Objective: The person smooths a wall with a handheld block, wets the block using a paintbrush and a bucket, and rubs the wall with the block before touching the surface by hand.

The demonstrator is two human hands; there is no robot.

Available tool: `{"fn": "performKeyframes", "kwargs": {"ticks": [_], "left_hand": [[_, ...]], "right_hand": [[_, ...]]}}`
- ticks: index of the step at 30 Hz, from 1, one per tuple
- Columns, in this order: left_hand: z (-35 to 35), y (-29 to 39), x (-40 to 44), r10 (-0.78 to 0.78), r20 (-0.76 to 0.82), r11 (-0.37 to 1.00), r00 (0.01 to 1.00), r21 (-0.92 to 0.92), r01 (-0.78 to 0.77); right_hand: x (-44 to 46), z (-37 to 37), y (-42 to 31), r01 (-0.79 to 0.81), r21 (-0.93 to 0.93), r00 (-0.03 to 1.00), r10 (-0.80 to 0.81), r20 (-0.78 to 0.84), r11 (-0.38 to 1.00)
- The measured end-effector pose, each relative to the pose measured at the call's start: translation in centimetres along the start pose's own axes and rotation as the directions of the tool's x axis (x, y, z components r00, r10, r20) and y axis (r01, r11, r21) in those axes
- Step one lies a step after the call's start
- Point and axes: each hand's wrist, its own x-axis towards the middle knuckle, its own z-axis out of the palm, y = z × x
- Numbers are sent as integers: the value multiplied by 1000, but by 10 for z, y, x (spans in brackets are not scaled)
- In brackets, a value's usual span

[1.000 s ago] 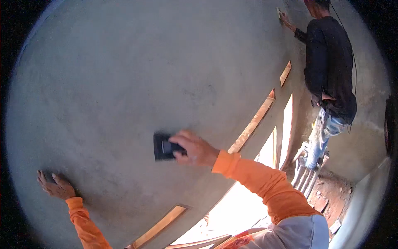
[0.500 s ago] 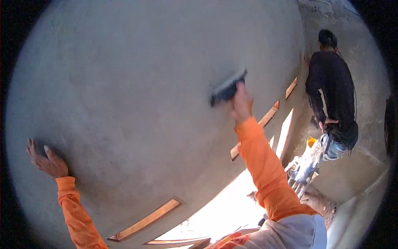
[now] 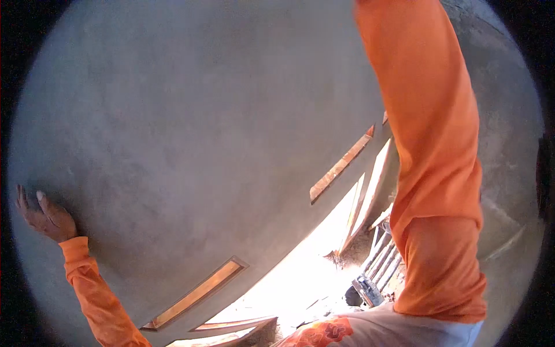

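Note:
My left hand (image 3: pixel 47 217) rests on the grey plastered wall (image 3: pixel 202 133) at the far left. Its thumb stands apart from the fingers, and it holds nothing that I can see. The orange right sleeve (image 3: pixel 430 127) rises steeply along the right side and leaves the picture at the top. Beyond that edge my right hand is out of sight, and so is whatever it holds.
Narrow wood-lined slots (image 3: pixel 342 165) cut through the wall at mid right, with another slot (image 3: pixel 196 295) at lower left. Below the wall is a bright opening (image 3: pixel 289 277). Wooden poles (image 3: pixel 381 263) lie beside my right arm at the lower right.
My right arm has swung up, taking the hand and its plastering float out of view. The arm now covers where the co-worker stood. My left hand shows slightly farther left.

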Motion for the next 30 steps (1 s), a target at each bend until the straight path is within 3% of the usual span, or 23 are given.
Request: {"fn": "performKeyframes", "kwargs": {"ticks": [3,6,7,8,10,12,14,15,16,18,19,20,21,22,23,24,25,26,27,28,29,30], "left_hand": [[-1,-5,-3,-9,-27,1000,1000,0,9],[-12,-16,-11,-45,-61,999,997,-18,44],[-12,-17,-13,-53,-64,998,997,-21,52],[-11,-15,-15,-69,-66,997,995,-35,66],[-5,1,-17,-100,-70,993,992,-61,96],[-16,15,-20,-200,-111,978,973,-85,192],[-18,29,-25,-323,-99,945,941,-89,315],[-16,21,-31,-317,-62,944,946,-114,309],[-28,31,-40,-339,-70,932,938,-159,325],[-52,76,-89,-333,15,889,943,-328,319],[-74,99,-123,-325,141,830,935,-432,353],[-98,139,-166,-285,319,746,904,-518,418],[-123,178,-209,-163,572,551,804,-623,555],[-157,217,-251,21,757,258,653,-635,728],[-195,258,-290,173,901,96,397,-417,904],[-228,295,-325,393,916,51,79,-108,993],[-261,327,-358,597,777,27,-202,232,972],[-294,355,-390,743,535,38,-402,566,823],[-332,381,-423,837,245,55,-490,852,520],[-372,405,-463,883,22,-16,-469,1000,15],[-392,431,-457,920,-45,-27,-389,983,-179],[-406,452,-453,949,-101,-17,-300,930,-368]], "right_hand": [[-102,-22,-14,-66,105,998,65,16,992],[-251,-42,-7,-161,258,966,206,-159,953],[-309,-50,2,-182,318,922,274,-273,930],[-373,-65,16,-121,351,794,303,-527,929],[-500,-89,33,-189,464,651,464,-601,866],[-568,-53,34,-168,572,769,470,-433,803],[-629,-57,42,-16,620,552,524,-649,784],[-646,-48,39,-68,567,443,534,-720,821],[-668,-43,36,-52,564,411,532,-740,824],[-712,-47,35,-52,585,391,556,-734,809],[-730,-42,40,-69,611,464,568,-680,788],[-742,-36,42,-56,611,444,568,-693,789],[-748,-30,45,-64,626,305,612,-730,777],[-753,-22,46,-74,641,163,644,-748,764],[-774,-23,55,-133,605,149,620,-770,785],[-784,-18,59,-169,610,140,631,-763,774],[-799,-17,67,-156,670,134,688,-714,726],[-816,-14,74,-138,724,132,737,-663,676],[-830,-8,79,-103,761,118,768,-630,640],[-842,-3,85,-70,795,111,797,-594,602],[-861,-3,96,-35,849,15,850,-527,527],[-876,-3,102,-63,852,45,855,-517,519]]}}
